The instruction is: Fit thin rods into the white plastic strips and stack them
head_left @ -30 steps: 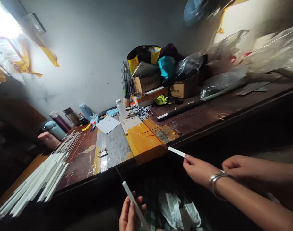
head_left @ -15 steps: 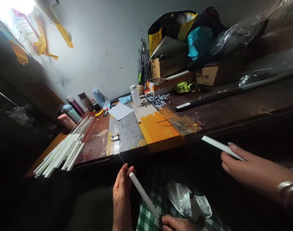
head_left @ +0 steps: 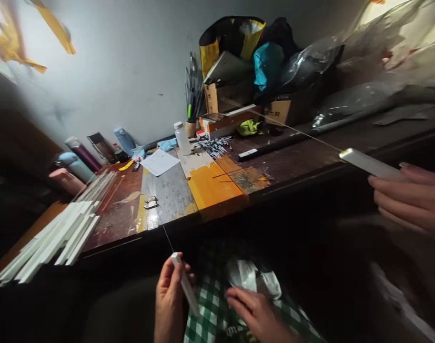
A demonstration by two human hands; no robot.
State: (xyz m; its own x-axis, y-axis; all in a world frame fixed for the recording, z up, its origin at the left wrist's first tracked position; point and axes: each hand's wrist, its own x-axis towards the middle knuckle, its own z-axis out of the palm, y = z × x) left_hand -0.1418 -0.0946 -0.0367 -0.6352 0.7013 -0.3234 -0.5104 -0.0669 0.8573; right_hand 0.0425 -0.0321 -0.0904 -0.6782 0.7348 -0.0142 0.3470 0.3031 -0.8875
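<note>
My left hand [head_left: 170,283] is closed near the upper end of a slim white square stick [head_left: 189,291]. A thin dark wire [head_left: 163,226] extends from that end up over the table's front edge. My right hand [head_left: 255,312] is over the green-and-white checked cloth [head_left: 206,309], apart from the stick. It is slightly blurred, its fingers reach leftward, and I see nothing in them. At the right, another person's hand [head_left: 413,197] holds a similar white stick [head_left: 372,164] with a thin wire [head_left: 299,131] extending from it.
Several white sticks with wires [head_left: 56,238] lie at the table's left end, near bottles [head_left: 83,155]. A paper sheet [head_left: 160,162], a clear bottle [head_left: 182,138] and an orange-covered board [head_left: 217,188] are on the table. Boxes [head_left: 231,97] and a dark rod [head_left: 274,145] are farther back.
My right hand has come off the stick's lower end. My left hand now grips the stick itself with its thumb across it. The view has swung right, and the other person's stick is farther right.
</note>
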